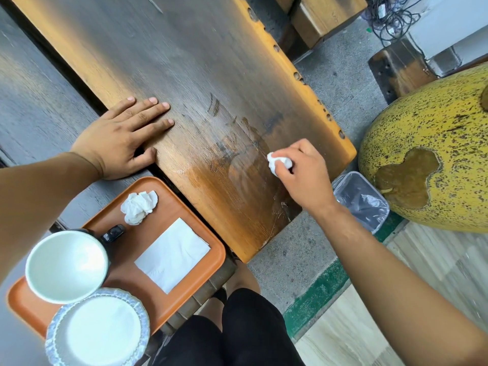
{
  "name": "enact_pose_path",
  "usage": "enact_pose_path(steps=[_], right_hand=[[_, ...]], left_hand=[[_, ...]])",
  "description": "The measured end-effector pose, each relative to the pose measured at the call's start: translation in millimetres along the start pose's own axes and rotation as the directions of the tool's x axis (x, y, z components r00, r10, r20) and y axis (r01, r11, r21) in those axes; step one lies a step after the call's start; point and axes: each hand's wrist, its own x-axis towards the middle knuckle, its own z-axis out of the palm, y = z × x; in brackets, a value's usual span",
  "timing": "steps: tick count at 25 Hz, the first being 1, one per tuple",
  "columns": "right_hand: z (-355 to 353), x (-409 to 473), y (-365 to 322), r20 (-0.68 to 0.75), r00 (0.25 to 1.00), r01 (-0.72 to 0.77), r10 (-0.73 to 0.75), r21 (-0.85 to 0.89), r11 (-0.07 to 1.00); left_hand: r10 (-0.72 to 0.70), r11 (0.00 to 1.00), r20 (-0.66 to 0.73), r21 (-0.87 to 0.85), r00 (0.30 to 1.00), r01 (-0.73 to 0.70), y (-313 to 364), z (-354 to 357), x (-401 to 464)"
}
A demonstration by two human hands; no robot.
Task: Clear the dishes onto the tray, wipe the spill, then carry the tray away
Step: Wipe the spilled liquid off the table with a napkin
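Observation:
An orange tray [184, 207] lies at the lower left on the table's near end. On it stand a white-lined dark mug [67, 266] and a white plate [99, 331] with a patterned rim, beside a flat white napkin [173, 256] and a crumpled tissue [138, 207]. My left hand [122, 140] lies flat, fingers straight, on the wooden tabletop [184, 62] just beyond the tray. My right hand [303, 175] pinches a balled white tissue [277, 162] against the wet streaked patch [237, 154] on the wood.
A clear-lined bin [361, 199] sits on the floor right of the table. A large yellow speckled vessel [435, 143] stands beyond it. Wooden stools [322, 19] and cables lie at the top right. My legs in black shorts [245, 334] are below the table edge.

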Motion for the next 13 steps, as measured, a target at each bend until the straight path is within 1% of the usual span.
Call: enact_pose_path(steps=[2,3,7,10,13], right_hand=[[1,14,0,0.114,0.992,0.063,-0.057,-0.054,0.997],[1,16,0,0.142,0.987,0.083,-0.071,-0.080,0.993],[-2,1,-1,0.145,0.982,0.148,-0.120,-0.205,0.967],[-10,-22,8,0.182,0.980,0.126,-0.076,-0.285,0.950],[-23,-48,17,0.229,0.972,0.033,0.049,-0.344,0.939]], left_hand=[[0.006,1.000,-0.003,-0.001,1.000,-0.006,0,0,1],[0.005,1.000,-0.004,-0.002,1.000,-0.005,0,0,1],[0.000,1.000,-0.002,-0.006,1.000,0.000,1,0,0],[0.004,1.000,0.000,-0.010,1.000,-0.004,-1,-1,0],[0.006,1.000,0.002,-0.004,1.000,-0.006,0,0,0]])
